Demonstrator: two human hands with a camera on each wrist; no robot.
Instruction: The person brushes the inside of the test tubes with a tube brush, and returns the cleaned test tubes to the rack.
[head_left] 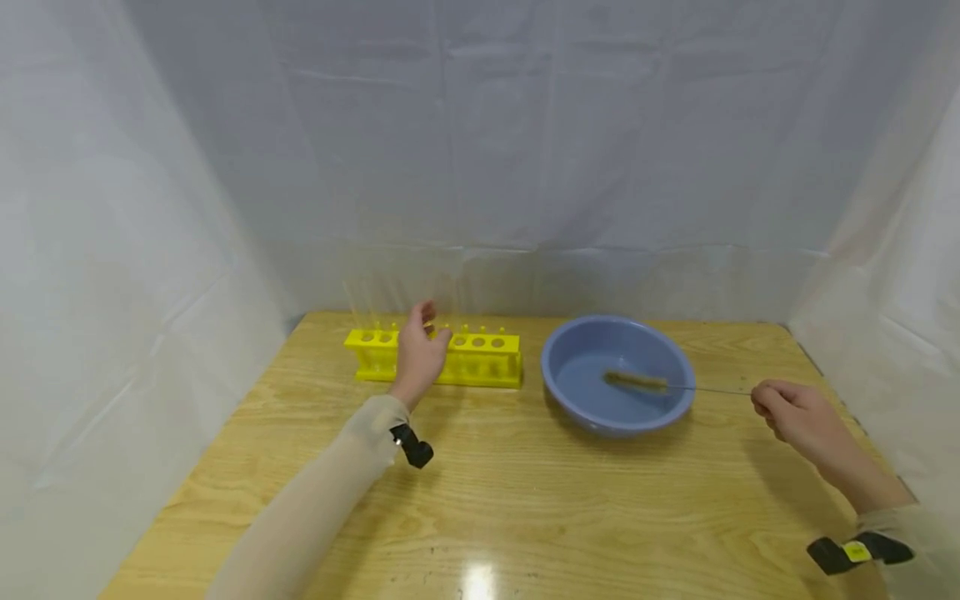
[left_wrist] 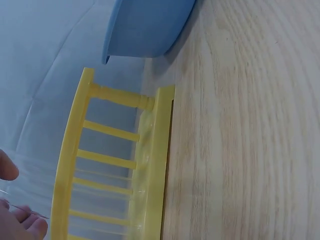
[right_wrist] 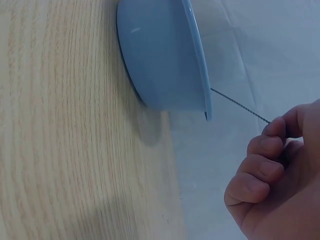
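A yellow test tube rack (head_left: 483,367) stands toward the back of the table with clear test tubes (head_left: 360,304) rising from it, faint and hard to count. My left hand (head_left: 422,350) is at the middle of the rack, thumb and fingers apart by its top bar; clear glass shows faintly near them in the left wrist view. My right hand (head_left: 798,412) pinches the thin wire handle (right_wrist: 240,105) of a test tube brush. The brush's tan bristle head (head_left: 636,382) is over the inside of the blue basin (head_left: 555,392), its wire crossing above the right rim.
The wooden table (head_left: 480,483) ends at the back against grey-white sheeting (head_left: 495,167), which also hangs at both sides. The basin stands to the right of the rack with a narrow gap between them.
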